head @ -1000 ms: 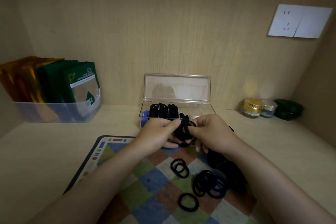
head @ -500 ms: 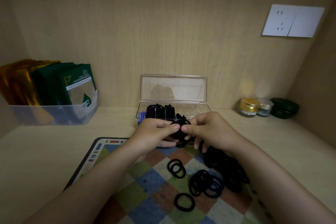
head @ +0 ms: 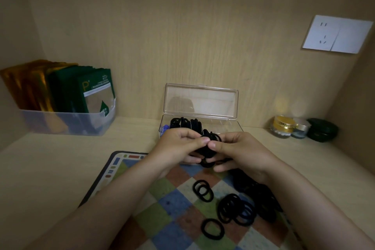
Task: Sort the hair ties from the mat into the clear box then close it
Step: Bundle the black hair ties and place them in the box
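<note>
A: Bundle of hair ties [head: 209, 149] pinched between both thumbs and forefingers, held just in front of clear box [head: 235, 126], over the far edge of mat [head: 129, 170].

B: Left hand [head: 176, 148]?

A: Curled round the bundle's left side. Right hand [head: 241, 152] curled round its right. Equally near.

B: Way to the box?

A: Straight ahead, barely apart. Lying long side left to right, lid upright behind. Packed at the left, seemingly free at the right.

B: Remainder?

A: Plenty of loose hair ties [head: 235, 207] on the mat, nearer the right hand.
</note>
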